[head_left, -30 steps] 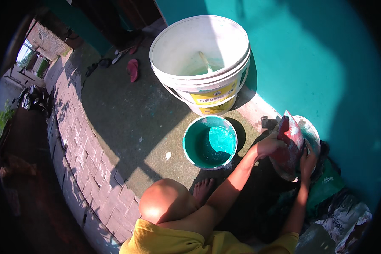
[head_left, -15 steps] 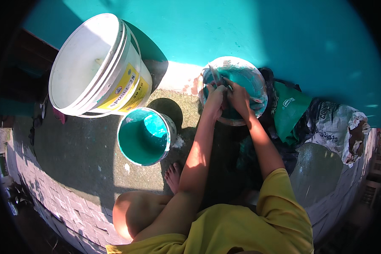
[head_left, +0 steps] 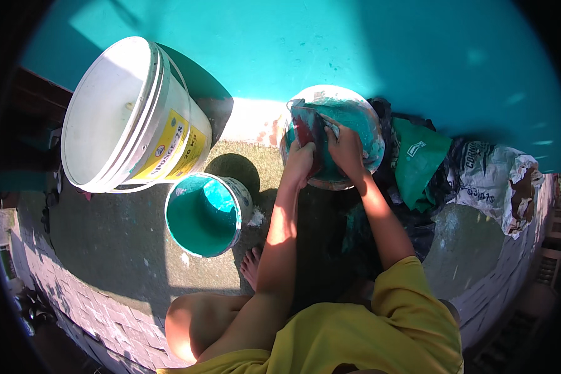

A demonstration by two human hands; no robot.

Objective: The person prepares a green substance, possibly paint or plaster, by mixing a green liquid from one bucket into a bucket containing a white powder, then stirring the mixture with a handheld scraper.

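Both my hands are over a round basin (head_left: 375, 118) smeared with teal and white. My left hand (head_left: 299, 163) is closed around a dark red flat tool (head_left: 305, 128), which is tilted up at the basin's left side. Close beside it, my right hand (head_left: 348, 151) is closed on a small tool with a pale end (head_left: 332, 126), held against or very near the red one; its exact kind is hidden by the fingers. Teal material coats the inside of the basin.
Left of my arms stands a small bucket (head_left: 196, 215) coated teal inside. Behind it is a large white bucket (head_left: 190, 146) with a yellow label. Right of the basin lie a green bag (head_left: 421, 156), dark plastic and a torn white sack (head_left: 486, 177). A teal wall (head_left: 280, 50) rises behind.
The red tool has turned so its broad face shows above my left hand. My right hand has shifted slightly apart from the left. The whole view has shifted a little.
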